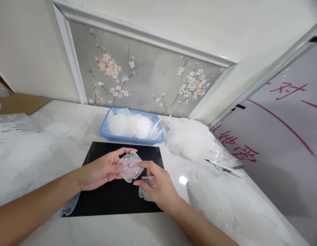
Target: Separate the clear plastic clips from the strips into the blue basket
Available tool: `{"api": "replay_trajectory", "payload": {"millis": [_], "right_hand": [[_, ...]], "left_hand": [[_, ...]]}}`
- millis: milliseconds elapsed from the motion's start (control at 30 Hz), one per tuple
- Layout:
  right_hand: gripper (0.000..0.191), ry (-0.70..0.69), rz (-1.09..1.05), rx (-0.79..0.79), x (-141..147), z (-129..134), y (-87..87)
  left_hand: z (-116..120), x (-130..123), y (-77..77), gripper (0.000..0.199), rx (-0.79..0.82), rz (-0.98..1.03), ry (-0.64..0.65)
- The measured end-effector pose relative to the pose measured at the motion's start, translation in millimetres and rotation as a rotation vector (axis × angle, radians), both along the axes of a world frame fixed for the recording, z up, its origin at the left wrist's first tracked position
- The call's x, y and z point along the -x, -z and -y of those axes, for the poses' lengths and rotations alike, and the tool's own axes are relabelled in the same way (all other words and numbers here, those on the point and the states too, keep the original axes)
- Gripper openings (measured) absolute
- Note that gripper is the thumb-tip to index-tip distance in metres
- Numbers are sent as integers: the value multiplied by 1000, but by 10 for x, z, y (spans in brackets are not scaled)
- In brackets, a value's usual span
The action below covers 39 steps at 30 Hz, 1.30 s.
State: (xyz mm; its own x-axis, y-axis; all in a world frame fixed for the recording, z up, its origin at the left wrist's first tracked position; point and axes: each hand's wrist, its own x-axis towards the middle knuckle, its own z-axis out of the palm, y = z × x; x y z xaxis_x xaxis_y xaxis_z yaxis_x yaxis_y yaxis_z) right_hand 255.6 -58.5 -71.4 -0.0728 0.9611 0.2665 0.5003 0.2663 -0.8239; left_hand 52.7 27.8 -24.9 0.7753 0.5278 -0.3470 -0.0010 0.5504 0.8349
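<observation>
I hold a clear plastic piece (131, 167) dotted with small white marks upright above the middle of the black mat (109, 201), which lies on the white desk (117, 230). My left hand (105, 171) pinches its left side, thumb across the front, index finger along the top rim and other fingers behind. My right hand (159, 188) has its index fingertip on the right rim, while its thumb and curled fingers close on a second piece (149, 179) tucked under them. A third piece (143, 194) shows just below that hand; I cannot tell whether it is held or lies on the mat. At the mat's near left corner, partly under my left forearm, is another clear sheet (71, 206). Just beyond the mat's far edge, close to the desk's far edge, stands a blue basket (131, 139) loaded with whitish plastic pieces (129, 124), some leaning on edge at its right end. Right of the basket, a white heap (189, 140) sits towards the desk's far right corner, and a larger pile (237, 208) spreads along the right edge nearer me. On the left side of the desk lies a blurred white stack (20, 150), with brown cardboard (25, 103) behind it. A flowered panel (148, 68) fills the wall beyond the far edge.
</observation>
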Motion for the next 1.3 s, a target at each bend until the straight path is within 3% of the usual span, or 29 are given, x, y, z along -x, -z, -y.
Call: {"api": "replay_trajectory", "payload": {"millis": [133,233,333,467,667,767,1300], "right_hand": [[32,-35,150,-215,-4,-18,62],[25,-11,55,-246,-11,-27,53],[19,-18,-193,-48,-4,-27,5],[24,-17,-522,265,21,-33,-24],[23,137,-673,316,41,-59,-18],[23,158,-661,303,42,-61,-34],[10,98,-427,53,62,45,-75]], "left_hand": [[45,-15,31,74,-91,0,48],[64,-52,84,70,-229,-7,15],[72,-79,127,62,-392,-52,-64],[103,-85,130,57,-469,-142,-60],[125,-112,119,30,-603,-244,-199],[106,-122,123,20,-639,-242,-268],[114,-105,73,16,-718,-268,-354]]}}
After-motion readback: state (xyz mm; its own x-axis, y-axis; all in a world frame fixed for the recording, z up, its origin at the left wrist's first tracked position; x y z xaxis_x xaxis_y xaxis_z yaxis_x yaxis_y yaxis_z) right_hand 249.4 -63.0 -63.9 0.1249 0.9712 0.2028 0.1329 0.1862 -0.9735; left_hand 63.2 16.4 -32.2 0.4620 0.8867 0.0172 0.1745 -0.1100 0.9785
